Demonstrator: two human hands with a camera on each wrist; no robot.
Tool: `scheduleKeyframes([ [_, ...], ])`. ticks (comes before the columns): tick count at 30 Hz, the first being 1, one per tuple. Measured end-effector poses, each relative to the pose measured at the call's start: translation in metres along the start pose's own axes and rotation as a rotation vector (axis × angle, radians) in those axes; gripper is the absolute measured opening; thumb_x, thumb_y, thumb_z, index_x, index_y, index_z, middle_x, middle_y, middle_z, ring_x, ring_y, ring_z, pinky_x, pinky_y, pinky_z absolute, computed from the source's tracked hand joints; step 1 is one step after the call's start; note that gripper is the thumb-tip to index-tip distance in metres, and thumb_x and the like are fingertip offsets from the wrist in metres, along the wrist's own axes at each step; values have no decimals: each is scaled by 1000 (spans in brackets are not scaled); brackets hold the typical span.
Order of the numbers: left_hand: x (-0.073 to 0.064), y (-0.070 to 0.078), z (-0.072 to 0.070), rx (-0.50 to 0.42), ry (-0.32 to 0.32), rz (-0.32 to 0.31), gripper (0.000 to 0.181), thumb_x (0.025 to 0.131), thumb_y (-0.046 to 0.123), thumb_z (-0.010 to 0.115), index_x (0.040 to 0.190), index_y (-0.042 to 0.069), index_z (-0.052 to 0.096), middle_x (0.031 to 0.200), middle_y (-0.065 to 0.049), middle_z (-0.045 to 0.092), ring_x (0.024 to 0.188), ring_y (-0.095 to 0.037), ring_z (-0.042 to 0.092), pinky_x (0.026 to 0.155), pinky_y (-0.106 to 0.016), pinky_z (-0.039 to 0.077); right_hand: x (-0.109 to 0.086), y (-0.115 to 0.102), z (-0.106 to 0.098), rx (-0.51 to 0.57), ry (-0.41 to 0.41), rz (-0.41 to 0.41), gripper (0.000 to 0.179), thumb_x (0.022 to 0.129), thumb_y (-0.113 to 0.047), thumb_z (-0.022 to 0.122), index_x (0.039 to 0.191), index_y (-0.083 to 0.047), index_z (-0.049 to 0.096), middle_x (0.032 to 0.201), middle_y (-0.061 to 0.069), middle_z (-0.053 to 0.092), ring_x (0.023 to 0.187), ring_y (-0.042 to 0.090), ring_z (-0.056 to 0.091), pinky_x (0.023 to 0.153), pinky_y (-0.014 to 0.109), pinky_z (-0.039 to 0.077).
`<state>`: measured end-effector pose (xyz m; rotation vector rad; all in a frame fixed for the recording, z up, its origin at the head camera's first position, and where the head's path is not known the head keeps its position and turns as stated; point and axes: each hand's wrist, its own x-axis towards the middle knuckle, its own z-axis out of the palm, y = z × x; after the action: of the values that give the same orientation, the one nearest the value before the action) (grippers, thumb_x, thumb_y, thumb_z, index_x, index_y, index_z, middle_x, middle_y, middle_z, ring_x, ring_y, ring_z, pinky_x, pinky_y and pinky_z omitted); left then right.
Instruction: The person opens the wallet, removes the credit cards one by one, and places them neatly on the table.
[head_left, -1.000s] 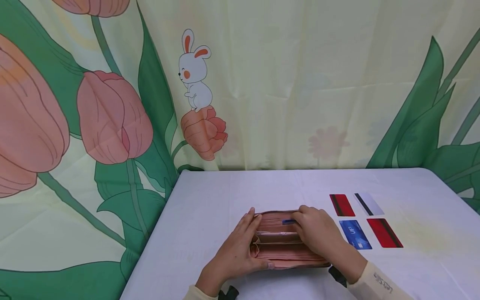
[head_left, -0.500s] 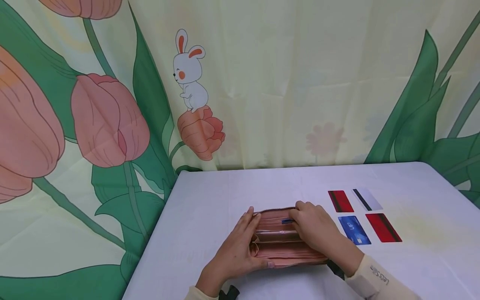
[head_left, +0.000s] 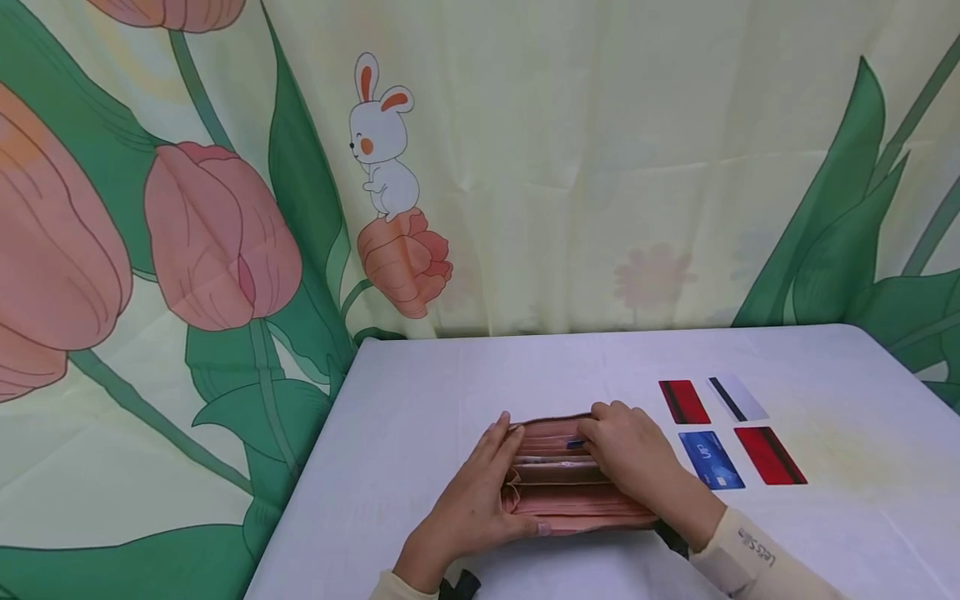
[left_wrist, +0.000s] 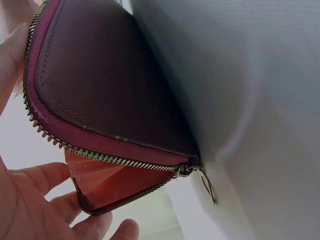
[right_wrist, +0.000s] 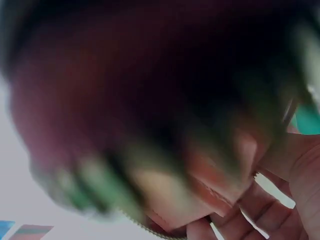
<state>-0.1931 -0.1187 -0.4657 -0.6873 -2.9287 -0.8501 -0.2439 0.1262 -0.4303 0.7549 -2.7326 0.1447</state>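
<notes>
A pink zip-around wallet [head_left: 562, 501] stands unzipped on the table, its card slots and compartments facing up. My left hand [head_left: 468, 500] holds its left end, thumb on the near panel and fingers at the far one. My right hand [head_left: 645, 462] grips the far panel at the right, its fingers behind the panel. Beside its thumb, a small strip of a dark blue card [head_left: 575, 444] sticks out of a slot. In the left wrist view, the wallet's dark outer cover [left_wrist: 110, 80] and metal zip pull [left_wrist: 207, 186] show. Blur hides much of the right wrist view.
Right of the wallet lie a red card [head_left: 684, 402] with a dark stripe, a white card [head_left: 738, 398], a blue bank card [head_left: 711, 460] and another red card [head_left: 770, 456]. The white-covered table [head_left: 435, 379] ends at a printed curtain [head_left: 525, 167].
Slightly less of the dark blue card shows above its slot. Both hands keep nearly the same places on the wallet; the head view has shifted a little.
</notes>
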Motion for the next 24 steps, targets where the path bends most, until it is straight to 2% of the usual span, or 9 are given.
scheduleKeyframes([
  [7,-1,0,1,-2,0,2,121,74,70,84,167,19,26,176,-3,7,159,-33,20,116,-56,40,-2,3,5,-23,79,-35,13,82,-18,90,87,-14,79,76,0,64,65,15,49,55,27,39],
  [18,-1,2,2,5,15,4,121,73,67,86,167,18,27,176,-5,8,159,-35,21,116,-56,40,0,1,4,-8,84,-18,12,84,-15,87,86,-11,76,80,2,66,67,16,54,56,28,44],
  [24,-2,2,2,15,12,1,121,73,66,86,167,19,26,176,-5,8,160,-31,19,116,-55,41,2,0,5,0,93,-10,12,84,-15,87,88,-10,76,80,2,66,68,16,53,56,27,47],
])
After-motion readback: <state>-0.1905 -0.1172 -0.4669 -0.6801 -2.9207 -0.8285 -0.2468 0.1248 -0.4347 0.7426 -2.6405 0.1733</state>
